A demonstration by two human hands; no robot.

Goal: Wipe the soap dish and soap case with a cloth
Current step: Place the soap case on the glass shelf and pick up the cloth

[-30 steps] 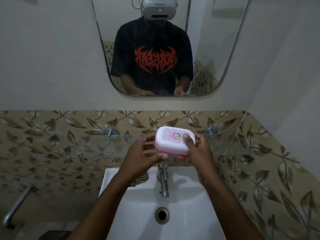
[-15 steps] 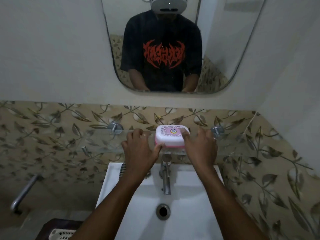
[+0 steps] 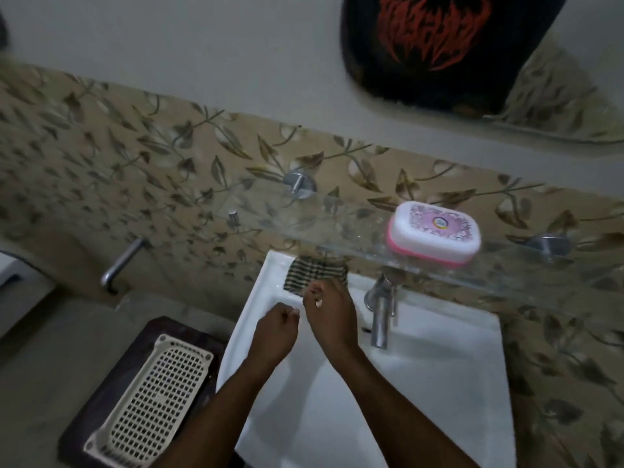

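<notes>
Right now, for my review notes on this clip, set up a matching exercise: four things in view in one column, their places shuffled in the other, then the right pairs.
Things:
1. soap case
2. checked cloth
3. perforated tray
4. tap

Places:
A. on the dark stand left of the sink
B. on the glass shelf
C. at the back of the sink, under the shelf
D. on the sink's back left corner, just beyond the right hand

Pairs: 1-B, 2-D, 3-A, 4-C
</notes>
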